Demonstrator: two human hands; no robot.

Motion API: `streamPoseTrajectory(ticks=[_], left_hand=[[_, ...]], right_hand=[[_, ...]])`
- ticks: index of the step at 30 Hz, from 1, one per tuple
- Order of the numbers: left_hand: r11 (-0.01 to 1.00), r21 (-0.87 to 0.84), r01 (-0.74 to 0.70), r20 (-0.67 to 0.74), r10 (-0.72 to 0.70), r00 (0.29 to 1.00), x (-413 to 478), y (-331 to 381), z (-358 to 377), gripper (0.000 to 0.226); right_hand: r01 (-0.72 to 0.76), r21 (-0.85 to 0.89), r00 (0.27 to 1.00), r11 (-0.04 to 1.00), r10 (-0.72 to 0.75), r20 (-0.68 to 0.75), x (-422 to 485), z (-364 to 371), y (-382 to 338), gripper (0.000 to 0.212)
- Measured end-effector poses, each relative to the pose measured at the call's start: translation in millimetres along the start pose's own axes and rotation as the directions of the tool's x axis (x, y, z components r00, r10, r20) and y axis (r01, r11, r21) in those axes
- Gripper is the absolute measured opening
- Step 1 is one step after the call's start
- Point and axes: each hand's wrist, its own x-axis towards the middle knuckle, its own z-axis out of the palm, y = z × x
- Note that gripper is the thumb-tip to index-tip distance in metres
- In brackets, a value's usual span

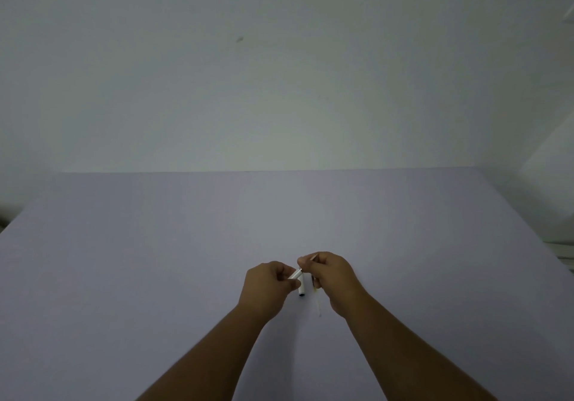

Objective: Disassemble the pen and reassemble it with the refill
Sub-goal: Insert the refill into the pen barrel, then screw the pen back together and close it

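Left hand (pixel 268 285) pinches white pen barrel (pixel 295 275) above lilac table (pixel 155 276). Right hand (pixel 332 279) closed on thin part, probably refill (pixel 317 302). Parts light, smooth, slippery; refill thin, bendable: grip near tip.

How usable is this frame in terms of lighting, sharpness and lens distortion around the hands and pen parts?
Head view: dim, flat light with a bluish cast and no glare; the left hand and right hand cast only faint shadows on the table. Wide-angle bending shows at the table's edges. The white pen piece and thin refill are too small and soft for detail.
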Motion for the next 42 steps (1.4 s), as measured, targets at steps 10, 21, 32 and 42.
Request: streamPoseTrajectory(ticks=[10,21,32,42], left_hand=[[0.987,-0.093,0.132,0.038,-0.129,0.991,5,-15,-1,0.016],[0.822,-0.426,0.379,0.188,-0.329,0.925,14,-39,-5,0.013],[0.826,-0.380,0.415,0.243,-0.344,0.907,17,-46,-11,0.021],[0.869,-0.320,0.378,0.280,-0.294,0.914,6,-27,-11,0.018]], right_hand=[[-0.130,-0.073,0.990,0.989,0.125,-0.073,15,5,4,0.025],[-0.062,-0.792,0.989,0.607,-0.070,-0.131,54,25,54,0.024],[-0.097,-0.161,0.979,0.982,0.065,-0.192,55,23,34,0.023],[-0.114,0.221,0.993,0.969,0.119,-0.012,35,16,-2,0.008]])
